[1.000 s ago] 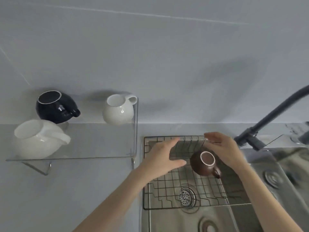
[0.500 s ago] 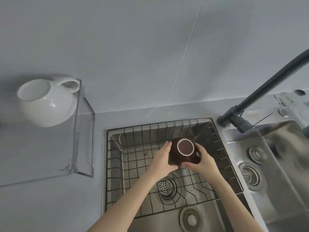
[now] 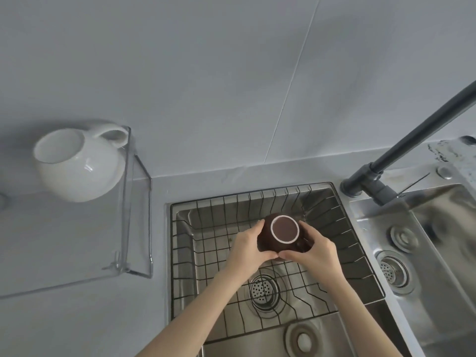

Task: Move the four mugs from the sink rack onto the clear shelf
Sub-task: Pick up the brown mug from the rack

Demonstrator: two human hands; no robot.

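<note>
1. Brown mug (image 3: 283,234): upright, mouth up, held above the rack (image 3: 342,243) in the sink (image 3: 180,266).
2. L hand (image 3: 246,247): fingers wrapped on mug's left side.
3. R hand (image 3: 313,249): fingers wrapped on right side; thumbs meet in front.
4. White mug (image 3: 77,166): on shelf (image 3: 64,248), handle toward the right end.
</note>
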